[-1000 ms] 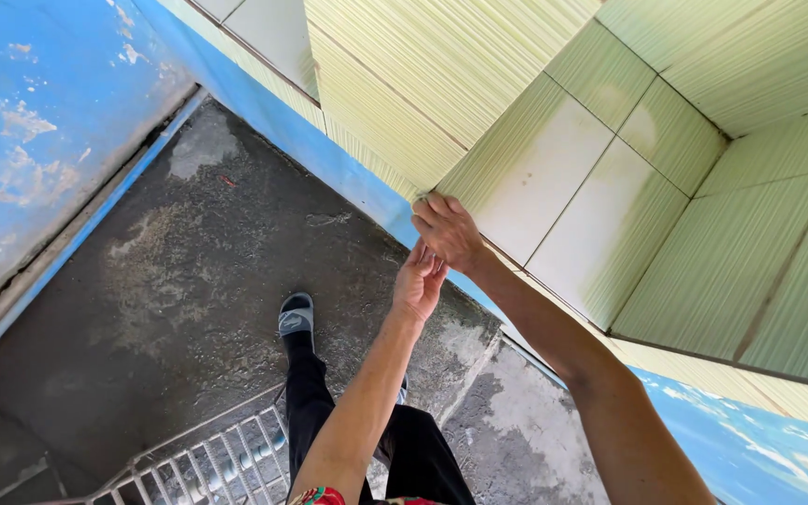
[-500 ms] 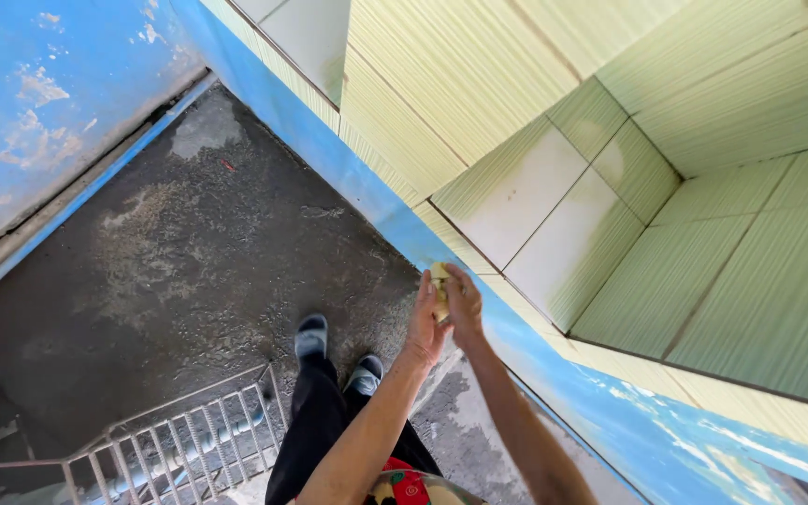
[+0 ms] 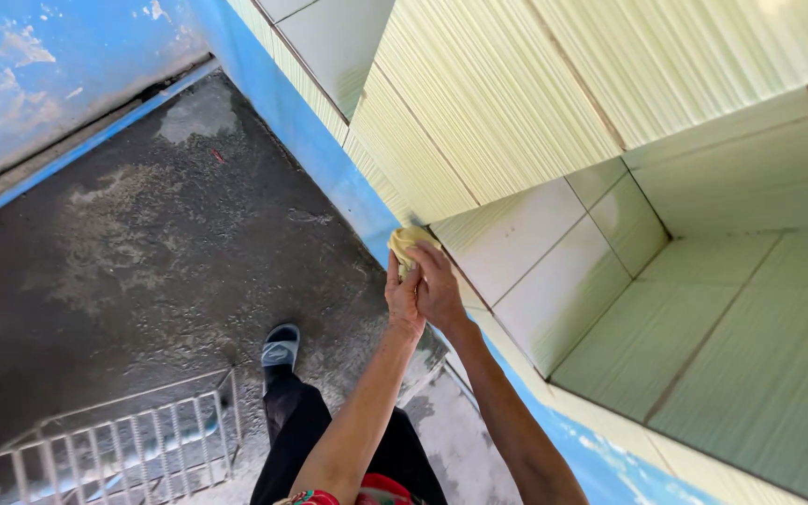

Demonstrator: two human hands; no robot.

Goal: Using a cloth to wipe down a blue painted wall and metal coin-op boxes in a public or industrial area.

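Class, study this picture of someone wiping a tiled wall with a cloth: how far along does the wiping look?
Done: hard to judge; the green tiles look evenly clean, with no wipe marks showing. In hand: both hands, left and right, press a yellow cloth against the tile edge above the blue strip. Left: cannot be told from the tiles.

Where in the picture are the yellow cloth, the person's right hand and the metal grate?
yellow cloth (image 3: 408, 245): head view, on its bunched top above the fingers.
right hand (image 3: 440, 288): head view, on the back of the hand.
metal grate (image 3: 114, 447): head view, on its white bars.
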